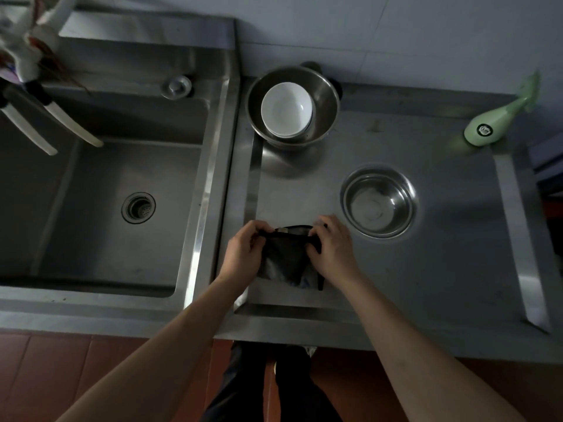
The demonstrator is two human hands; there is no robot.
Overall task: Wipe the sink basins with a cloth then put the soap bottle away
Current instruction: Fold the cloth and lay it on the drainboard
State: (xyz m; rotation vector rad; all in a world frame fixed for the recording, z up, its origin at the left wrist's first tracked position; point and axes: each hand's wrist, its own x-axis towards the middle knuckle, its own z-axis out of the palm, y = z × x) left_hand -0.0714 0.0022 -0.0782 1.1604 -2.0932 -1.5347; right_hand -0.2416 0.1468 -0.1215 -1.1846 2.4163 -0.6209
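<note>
A dark grey cloth (285,261) hangs over the front of the shallow right basin (441,269), stretched between both hands. My left hand (243,252) pinches its upper left corner and my right hand (332,249) pinches the upper right. The deep left basin (91,226) lies to the left with a round drain (138,207) in its floor. A pale green soap bottle (490,124) stands at the far right corner, well away from both hands.
A large steel bowl (326,95) holding white bowls (286,109) sits at the back left of the right basin. A small steel bowl (379,202) stands just right of my right hand. White faucet hoses (73,126) hang over the left basin. A drain stopper (176,86) rests on the ledge.
</note>
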